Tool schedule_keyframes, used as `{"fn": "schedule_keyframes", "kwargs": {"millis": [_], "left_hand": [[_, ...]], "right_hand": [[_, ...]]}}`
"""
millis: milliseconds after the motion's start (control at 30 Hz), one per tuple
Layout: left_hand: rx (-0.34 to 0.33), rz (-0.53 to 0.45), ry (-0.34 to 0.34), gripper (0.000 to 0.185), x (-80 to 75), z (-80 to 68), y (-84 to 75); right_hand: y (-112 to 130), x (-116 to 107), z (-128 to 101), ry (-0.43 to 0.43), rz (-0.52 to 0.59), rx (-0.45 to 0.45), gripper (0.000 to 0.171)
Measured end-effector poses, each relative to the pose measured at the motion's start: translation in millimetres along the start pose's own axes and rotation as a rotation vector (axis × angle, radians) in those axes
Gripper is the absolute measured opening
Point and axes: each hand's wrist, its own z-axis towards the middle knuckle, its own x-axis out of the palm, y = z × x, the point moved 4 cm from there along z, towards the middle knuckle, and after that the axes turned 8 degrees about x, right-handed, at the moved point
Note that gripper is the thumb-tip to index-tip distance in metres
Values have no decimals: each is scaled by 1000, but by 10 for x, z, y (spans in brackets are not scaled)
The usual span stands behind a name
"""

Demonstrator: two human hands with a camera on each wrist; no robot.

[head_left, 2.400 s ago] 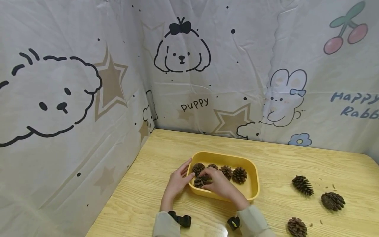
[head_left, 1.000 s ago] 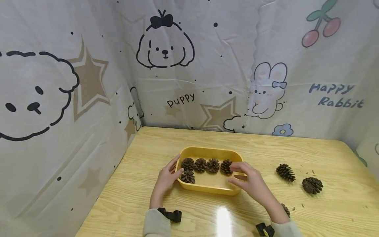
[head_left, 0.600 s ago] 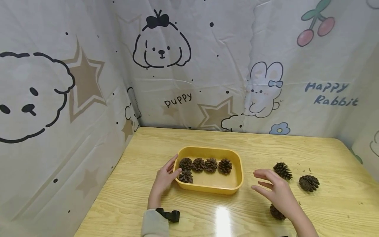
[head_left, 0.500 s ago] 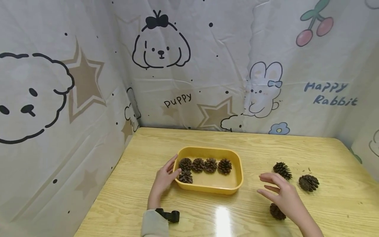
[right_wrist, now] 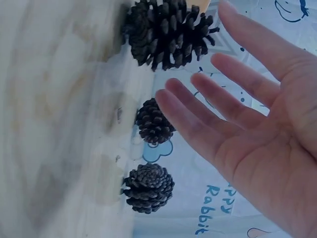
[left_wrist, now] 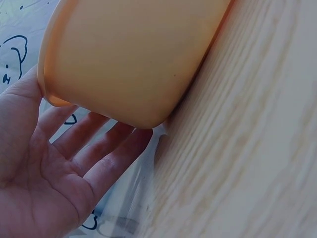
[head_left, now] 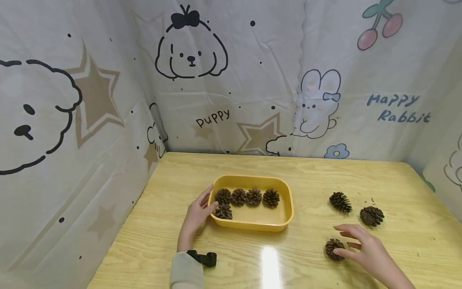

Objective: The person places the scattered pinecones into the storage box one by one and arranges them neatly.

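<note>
A yellow rectangular bin (head_left: pixel 252 225) stands on the table with several brown pine cones (head_left: pixel 238 197) along its far side and left end. At its left end my left hand (head_left: pixel 196 212) grips the rim, thumb over the edge and fingers along the outer wall; the left wrist view shows those fingers under the bin wall (left_wrist: pixel 133 54). On the right, my right hand (head_left: pixel 366 247) hovers at a loose pine cone (head_left: pixel 335 249), thumb close to it and fingers spread. In the right wrist view, the near pine cone (right_wrist: pixel 171 34) lies beyond the fingertips, not enclosed.
Two more loose pine cones, one elongated (head_left: pixel 340 202) and one rounder (head_left: pixel 371 216), lie farther back on the right, with small brown scales around them. A printed cloth (head_left: pixel 231 80) walls the wooden table (head_left: pixel 180 168) at the back and sides.
My right hand first places a pine cone in the bin's left end, then leaves it there and moves right and nearer to the loose pine cone. My left hand stays on the rim.
</note>
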Motion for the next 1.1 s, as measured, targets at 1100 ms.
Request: {"fn": "schedule_keyframes", "kwargs": {"millis": [1100], "left_hand": [[-16,-20,5,61,-5,-6,-20]], "right_hand": [[-93,2,-13,-66,-59,-92,43]]}}
